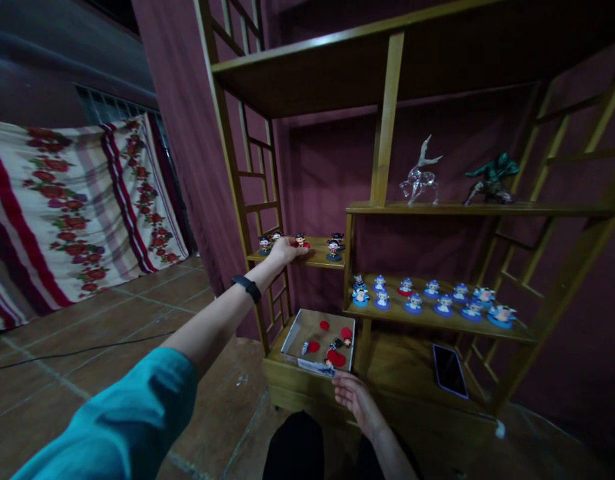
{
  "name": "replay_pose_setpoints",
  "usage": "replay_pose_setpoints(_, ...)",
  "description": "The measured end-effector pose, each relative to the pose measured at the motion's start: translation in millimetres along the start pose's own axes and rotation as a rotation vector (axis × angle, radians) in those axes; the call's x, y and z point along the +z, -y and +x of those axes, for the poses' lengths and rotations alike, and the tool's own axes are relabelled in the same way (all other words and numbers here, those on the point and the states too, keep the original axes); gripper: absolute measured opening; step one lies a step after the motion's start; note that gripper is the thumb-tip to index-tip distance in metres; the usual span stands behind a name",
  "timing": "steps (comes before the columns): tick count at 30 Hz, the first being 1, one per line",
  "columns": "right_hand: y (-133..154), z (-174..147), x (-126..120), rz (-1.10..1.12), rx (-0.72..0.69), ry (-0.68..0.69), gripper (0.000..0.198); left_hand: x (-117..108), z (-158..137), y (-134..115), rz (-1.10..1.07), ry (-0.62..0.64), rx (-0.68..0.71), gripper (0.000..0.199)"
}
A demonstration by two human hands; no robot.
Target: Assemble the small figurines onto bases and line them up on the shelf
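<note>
My left hand reaches onto the small left shelf, its fingers closed at the red base of a small black-haired doll figurine. The figurine stands upright. Other dark-based figurines are on the same shelf: a pair at the left, partly behind my hand, and a pair at the right, with one figurine in front. Below, my right hand is at the near right corner of a shallow cardboard box, fingers loosely extended and holding nothing. In the box lie red discs and several small figurines.
Several purple-and-white figurines stand in two rows on the lower right shelf. Above them are a clear deer ornament and a dark green statuette. A phone or tablet lies on the bottom board. A wooden post divides the shelving.
</note>
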State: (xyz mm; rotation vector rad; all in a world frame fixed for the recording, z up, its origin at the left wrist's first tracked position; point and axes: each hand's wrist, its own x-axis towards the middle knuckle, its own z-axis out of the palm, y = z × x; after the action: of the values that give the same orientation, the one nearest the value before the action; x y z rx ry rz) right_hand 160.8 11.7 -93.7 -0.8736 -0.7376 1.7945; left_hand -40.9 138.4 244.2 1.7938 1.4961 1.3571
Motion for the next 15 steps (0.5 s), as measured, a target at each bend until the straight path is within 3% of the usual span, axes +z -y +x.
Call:
replay_pose_setpoints(7,0.3,1.7,-1.3,0.026,-0.022,0.003,0.036,25.8,42.5,2.1,0.019,0.063,-0.153,0.033)
replay_pose_setpoints(15,1.8,6.3,-4.2,0.033,-0.032,0.009,0.036,44.0,61.9,5.6,0.099,0.077,-0.133,0.027)
